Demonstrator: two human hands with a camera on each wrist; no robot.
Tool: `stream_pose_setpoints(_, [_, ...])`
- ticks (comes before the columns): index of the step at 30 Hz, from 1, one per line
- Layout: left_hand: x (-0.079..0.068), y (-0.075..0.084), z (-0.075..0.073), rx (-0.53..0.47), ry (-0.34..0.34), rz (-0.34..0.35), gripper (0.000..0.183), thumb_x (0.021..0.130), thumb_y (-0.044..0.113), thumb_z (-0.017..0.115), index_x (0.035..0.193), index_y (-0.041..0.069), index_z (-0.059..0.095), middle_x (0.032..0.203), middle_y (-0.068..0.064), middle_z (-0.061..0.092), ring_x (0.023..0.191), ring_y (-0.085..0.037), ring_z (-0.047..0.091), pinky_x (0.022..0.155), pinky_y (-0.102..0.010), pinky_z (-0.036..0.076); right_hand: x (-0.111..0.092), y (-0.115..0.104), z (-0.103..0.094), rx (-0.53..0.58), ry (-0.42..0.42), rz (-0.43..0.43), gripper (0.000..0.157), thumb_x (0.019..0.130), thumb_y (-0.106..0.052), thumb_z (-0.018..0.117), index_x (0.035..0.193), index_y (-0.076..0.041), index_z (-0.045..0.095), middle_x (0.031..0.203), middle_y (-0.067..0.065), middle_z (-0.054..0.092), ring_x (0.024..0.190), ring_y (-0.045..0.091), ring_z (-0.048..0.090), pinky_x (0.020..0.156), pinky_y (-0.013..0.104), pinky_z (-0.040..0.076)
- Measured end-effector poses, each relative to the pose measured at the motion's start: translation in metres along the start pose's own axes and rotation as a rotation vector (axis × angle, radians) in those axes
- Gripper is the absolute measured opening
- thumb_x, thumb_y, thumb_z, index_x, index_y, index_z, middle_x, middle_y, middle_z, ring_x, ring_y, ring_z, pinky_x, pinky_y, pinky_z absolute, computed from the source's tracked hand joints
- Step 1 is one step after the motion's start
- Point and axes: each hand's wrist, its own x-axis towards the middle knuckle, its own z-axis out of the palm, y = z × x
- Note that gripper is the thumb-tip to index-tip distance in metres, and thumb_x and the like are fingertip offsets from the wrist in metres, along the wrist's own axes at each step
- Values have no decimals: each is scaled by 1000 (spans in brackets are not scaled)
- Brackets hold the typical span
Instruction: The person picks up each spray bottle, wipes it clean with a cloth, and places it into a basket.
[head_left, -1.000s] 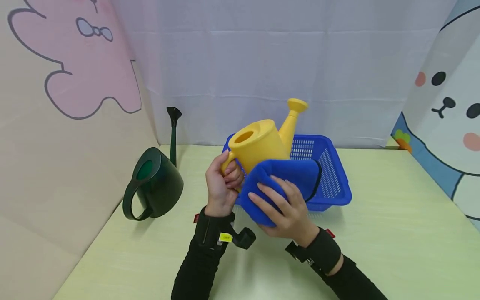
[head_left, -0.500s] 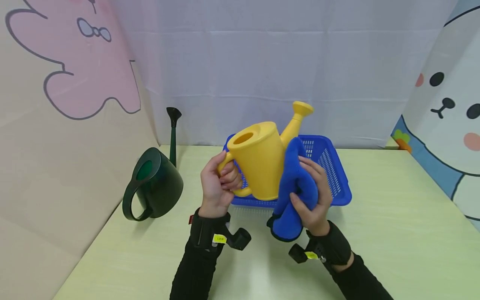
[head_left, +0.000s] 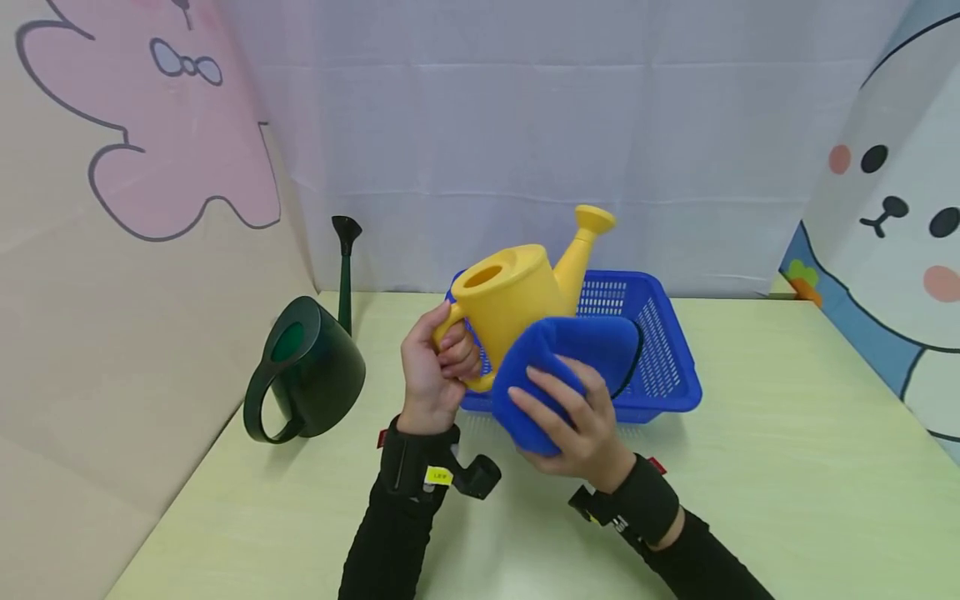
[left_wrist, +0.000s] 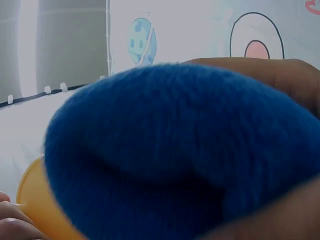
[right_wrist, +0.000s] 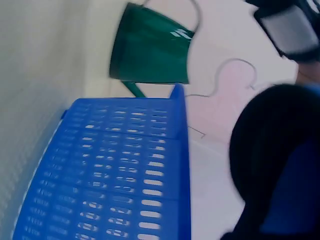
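In the head view my left hand [head_left: 438, 367] grips the handle of a yellow watering can [head_left: 502, 296], held up in front of the blue basket with its spout pointing up and right. My right hand [head_left: 573, 425] holds a folded blue cloth [head_left: 536, 417] with dark edging against the can's lower front, hiding that part of it. Fuzzy blue cloth [left_wrist: 165, 125] fills most of the left wrist view, and a bit of the yellow can [left_wrist: 42, 200] shows behind it. At the right wrist view's right edge, the dark edging of the cloth [right_wrist: 255, 145] is blurred.
A blue perforated basket [head_left: 663, 350] stands behind the hands on the pale green table [head_left: 795, 442]. To the left is a dark green watering can [head_left: 322, 375], its thin spout rising near the back curtain [head_left: 480, 150]. Cartoon-printed panels flank the table.
My right hand swung the cloth right to the can's spout side half a second ago, then back left across its front. My left hand keeps its grip, shifted slightly left.
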Motion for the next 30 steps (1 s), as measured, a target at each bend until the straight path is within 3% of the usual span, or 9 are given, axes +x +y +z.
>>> stream_pose_setpoints(3, [0,-1,1,-28,11,-1,42,93,25,27,52,16,25,41,8,22,32,-5,21,37,-21,10,-4,-6,2,-84,-112,-119,43,76,-36,54,112,-12,58,103,12,59,95,36,51,76,45,42])
stream_pose_setpoints(7, [1,-2,3,-98,26,4,42,93,24,29,52,16,28,41,9,23,32,-4,20,36,-18,10,-9,-11,2,-139,-208,-172,45,78,-35,53,118,-14,56,108,8,59,100,34,51,83,45,39])
stream_pose_setpoints(10, [1,-3,4,-102,25,9,41,93,23,29,53,16,27,41,9,24,32,-5,20,36,-18,10,-9,-9,2,-140,-197,-177,45,78,-35,53,118,-15,56,108,7,60,100,33,51,88,46,36])
stream_pose_setpoints(14, [1,-4,4,-35,11,-3,42,93,26,27,52,16,25,40,9,23,32,-6,20,37,-20,10,-5,-2,0,-77,-81,-132,41,77,-36,53,110,-12,59,101,10,60,94,35,52,88,49,36])
stream_pose_setpoints(18, [0,-4,3,0,9,-11,42,93,27,27,52,17,25,39,9,23,32,-6,20,38,-23,9,2,2,-1,34,53,0,37,73,-36,54,96,-7,61,93,17,58,89,38,51,87,48,40])
stream_pose_setpoints(22, [0,-2,2,17,18,-15,42,92,27,28,51,17,26,39,10,25,32,-6,21,38,-24,9,7,3,-6,158,151,215,37,71,-32,56,90,0,58,92,22,57,91,38,52,91,41,42])
stream_pose_setpoints(26, [-1,0,3,12,8,-18,42,92,25,27,51,17,26,40,10,24,32,-6,21,38,-23,9,8,6,-11,311,239,457,45,70,-30,60,93,8,57,102,20,60,98,33,53,90,35,44])
stream_pose_setpoints(30, [-2,1,2,10,-2,-20,42,92,25,27,51,17,26,39,10,25,32,-6,21,38,-23,9,5,12,-15,489,265,644,48,67,-18,58,103,12,53,114,15,58,103,30,51,89,33,44])
